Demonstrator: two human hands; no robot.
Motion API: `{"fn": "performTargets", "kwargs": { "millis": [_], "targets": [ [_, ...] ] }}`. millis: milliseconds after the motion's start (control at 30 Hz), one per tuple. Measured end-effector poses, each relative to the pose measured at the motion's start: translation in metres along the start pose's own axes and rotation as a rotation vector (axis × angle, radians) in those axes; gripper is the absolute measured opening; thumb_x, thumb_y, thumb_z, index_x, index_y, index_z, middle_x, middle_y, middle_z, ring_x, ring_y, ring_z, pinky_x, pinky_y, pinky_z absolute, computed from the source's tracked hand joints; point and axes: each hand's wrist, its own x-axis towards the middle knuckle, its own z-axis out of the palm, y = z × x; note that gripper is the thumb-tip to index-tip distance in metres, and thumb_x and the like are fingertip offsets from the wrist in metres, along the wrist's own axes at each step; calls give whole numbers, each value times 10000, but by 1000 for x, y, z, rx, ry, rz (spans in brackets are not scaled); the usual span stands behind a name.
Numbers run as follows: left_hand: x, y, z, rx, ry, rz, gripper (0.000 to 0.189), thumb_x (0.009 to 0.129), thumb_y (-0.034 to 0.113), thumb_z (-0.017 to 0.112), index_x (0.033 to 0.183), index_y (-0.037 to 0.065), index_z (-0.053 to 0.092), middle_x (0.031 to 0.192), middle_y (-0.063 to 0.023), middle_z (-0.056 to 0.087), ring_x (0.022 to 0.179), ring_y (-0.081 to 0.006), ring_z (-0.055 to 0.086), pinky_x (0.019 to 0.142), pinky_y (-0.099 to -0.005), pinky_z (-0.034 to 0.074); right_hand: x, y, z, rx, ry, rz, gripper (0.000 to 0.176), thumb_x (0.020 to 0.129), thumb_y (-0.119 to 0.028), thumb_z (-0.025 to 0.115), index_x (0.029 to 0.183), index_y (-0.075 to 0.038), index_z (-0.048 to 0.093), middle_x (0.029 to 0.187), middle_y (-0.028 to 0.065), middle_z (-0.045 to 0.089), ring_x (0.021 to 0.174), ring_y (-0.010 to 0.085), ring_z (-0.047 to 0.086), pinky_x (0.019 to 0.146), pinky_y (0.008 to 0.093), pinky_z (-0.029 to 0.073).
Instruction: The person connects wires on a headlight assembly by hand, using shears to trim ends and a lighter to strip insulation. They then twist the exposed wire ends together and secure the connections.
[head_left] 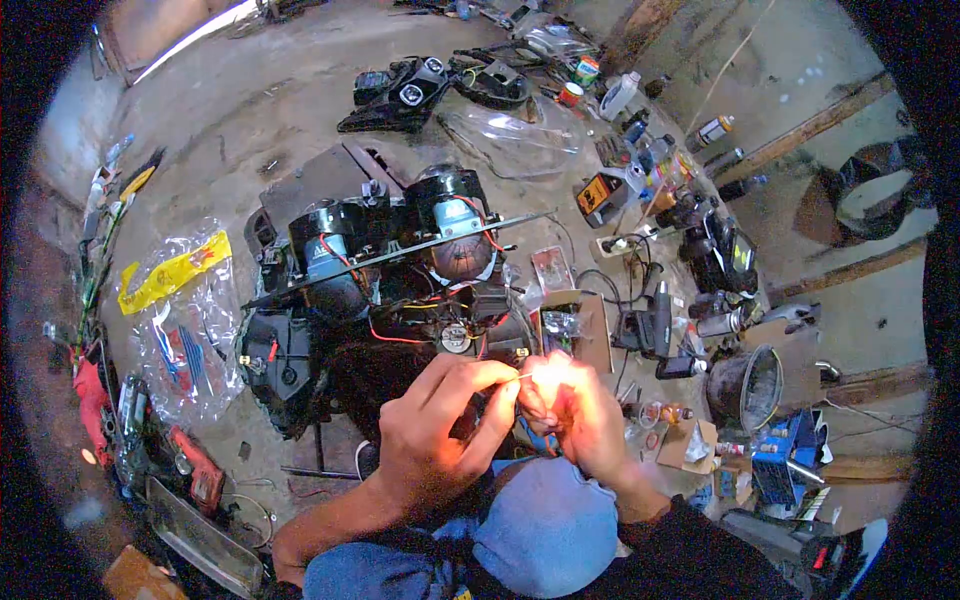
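In the head view my left hand point(440, 425) is closed in a pinch on a thin wire point(526, 376) that spans the small gap to my other hand. Fingers curled, my right hand point(590, 425) is closed beside it. A bright flame-like glow point(560, 372) at its fingertips washes out what it holds. Just beyond both hands lies an opened headlight assembly point(345, 310) with two round projector units point(462, 235) and red and yellow wires. A long flat metal strip point(400, 255) crosses the projectors. My knee in blue denim point(545, 530) is below my hands.
On the left are a clear plastic bag point(185, 340) with a yellow strip, a red power tool point(200, 470) and a metal tray point(205, 535). An open cardboard box point(590, 330), a heat gun point(655, 320), cables, bottles and a metal pot point(745, 388) crowd the right.
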Motion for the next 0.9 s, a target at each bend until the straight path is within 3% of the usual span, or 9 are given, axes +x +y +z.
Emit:
{"fn": "performTargets", "kwargs": {
  "millis": [133,233,333,367,467,533,600,633,900],
  "targets": [
    [1,0,-2,6,-10,-10,159,872,64,785,1015,56,716,919,-108,723,788,-274,727,674,-381,600,-1,13,-1,-54,143,-26,424,1115,-441,365,910,-96,502,755,-18,434,637,93,358,598,270,284],
    [2,1,-4,1,-11,-18,161,867,56,790,1011,62,718,914,-104,724,777,-266,726,667,-373,597,-1,12,-3,-34,125,11,438,1107,-461,383,950,-82,536,752,-21,438,630,91,358,594,269,288],
    [1,0,-3,14,5,-16,171,862,39,790,1014,72,717,912,-99,723,761,-259,723,649,-361,591,0,-2,-8,23,149,-30,420,1116,-410,434,1100,-56,660,778,-11,514,686,86,441,627,257,376],
    [1,-1,-2,4,32,-23,174,858,32,791,1010,80,720,902,-93,718,748,-253,720,632,-351,585,-1,-10,-4,-4,184,-189,282,1053,-298,579,1129,-49,685,782,-11,563,655,83,459,628,254,406],
    [1,1,-6,25,7,-62,178,855,41,794,1012,83,721,894,-91,711,745,-248,720,625,-353,584,-6,-30,-10,-782,215,-596,276,939,-156,696,1191,-44,705,855,20,674,646,106,565,615,282,466],
    [1,-2,-4,22,24,-28,180,855,49,794,1016,84,721,890,-89,709,745,-244,721,629,-354,586,-1,-30,-17,-925,138,-743,425,789,-63,770,1210,-50,721,875,61,727,651,164,656,597,312,508],
    [1,-2,-3,25,16,-13,184,855,55,793,1022,86,721,891,-87,707,746,-243,722,633,-356,587,9,-32,-18,-1042,76,-928,414,754,-68,765,1167,-57,737,763,48,690,570,161,611,542,292,459],
    [2,0,-5,33,2,-17,187,856,57,793,1026,87,721,894,-87,706,747,-243,722,635,-356,588,5,-39,-19,-1114,37,-837,425,760,-89,801,1179,-54,741,858,90,722,676,243,691,624,358,558],
    [-1,1,-7,45,-57,-58,196,856,67,796,1034,99,723,919,-80,695,754,-249,727,639,-357,589,16,-38,-19,-1197,-33,-919,350,706,-106,817,1046,-62,747,790,70,672,654,243,675,591,353,535]
  ]
}}
